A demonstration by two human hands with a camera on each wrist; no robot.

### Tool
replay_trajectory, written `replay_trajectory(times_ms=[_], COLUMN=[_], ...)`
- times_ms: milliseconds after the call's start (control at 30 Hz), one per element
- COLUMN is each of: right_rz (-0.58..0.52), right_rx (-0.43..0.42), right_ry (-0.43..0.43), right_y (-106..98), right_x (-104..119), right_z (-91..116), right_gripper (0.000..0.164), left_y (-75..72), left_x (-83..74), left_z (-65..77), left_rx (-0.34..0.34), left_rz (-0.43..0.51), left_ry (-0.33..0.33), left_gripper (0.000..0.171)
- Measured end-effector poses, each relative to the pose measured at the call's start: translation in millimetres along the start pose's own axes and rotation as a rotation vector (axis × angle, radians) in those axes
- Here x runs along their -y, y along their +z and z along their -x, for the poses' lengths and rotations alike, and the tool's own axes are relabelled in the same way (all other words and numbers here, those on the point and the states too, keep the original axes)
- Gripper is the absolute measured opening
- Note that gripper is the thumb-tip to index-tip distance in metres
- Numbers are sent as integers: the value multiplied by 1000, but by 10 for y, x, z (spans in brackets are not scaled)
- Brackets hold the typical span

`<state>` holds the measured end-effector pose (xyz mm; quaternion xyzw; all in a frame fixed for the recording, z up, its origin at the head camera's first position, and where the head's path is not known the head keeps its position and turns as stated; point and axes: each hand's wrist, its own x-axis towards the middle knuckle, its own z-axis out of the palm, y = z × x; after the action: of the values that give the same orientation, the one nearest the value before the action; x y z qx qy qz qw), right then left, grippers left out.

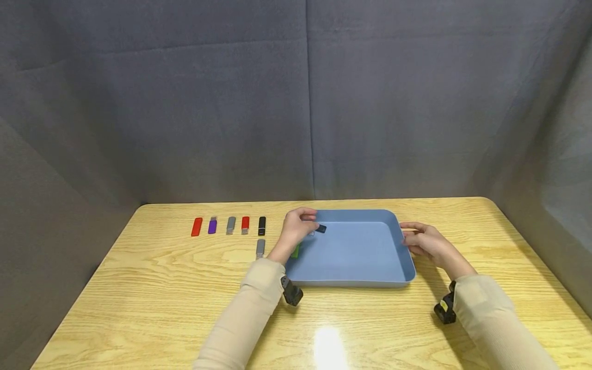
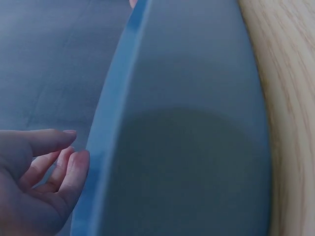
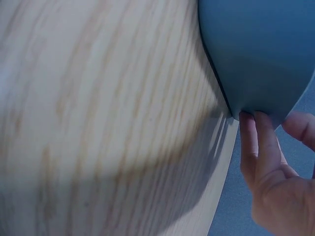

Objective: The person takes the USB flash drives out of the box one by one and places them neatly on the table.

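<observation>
Over the left end of the shallow blue tray (image 1: 351, 252), my left hand (image 1: 298, 226) has its fingers loosely bent. A black USB stick (image 1: 321, 228) lies in the tray right by its fingertips. Under the wrist, a green USB stick (image 1: 295, 252) shows partly, the rest hidden by the arm. In the left wrist view, a gap separates the thumb from the fingers of the left hand (image 2: 44, 172), and no object shows between them. My right hand (image 1: 427, 244) holds the tray's right end. Its fingers (image 3: 266, 135) press the outer wall, with the thumb at the rim.
Left of the tray, a row on the wooden table (image 1: 162, 288) has a red USB stick (image 1: 196, 226), a purple one (image 1: 212, 226), a grey one (image 1: 230, 225), another red one (image 1: 245, 224) and a black one (image 1: 262, 226). Another grey stick (image 1: 261, 247) lies below. Grey curtain (image 1: 231, 103) hangs behind.
</observation>
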<state>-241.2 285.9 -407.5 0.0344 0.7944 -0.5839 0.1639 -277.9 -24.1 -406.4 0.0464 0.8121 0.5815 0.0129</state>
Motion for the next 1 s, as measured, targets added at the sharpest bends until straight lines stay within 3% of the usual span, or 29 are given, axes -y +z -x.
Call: replay_trajectory(times_ms=[400,1000], right_rz=[16,39], right_rx=[3,3], right_ry=[10,35], right_y=[0,-2], right_x=[-6,22], right_z=[-1,2], right_gripper=[66,66], left_y=[114,115], left_x=[73,130], left_z=[-51,-55], left_rx=[-92,-162], left_rz=[-48,-157], left_ry=[-29,-27], left_gripper=[29,28])
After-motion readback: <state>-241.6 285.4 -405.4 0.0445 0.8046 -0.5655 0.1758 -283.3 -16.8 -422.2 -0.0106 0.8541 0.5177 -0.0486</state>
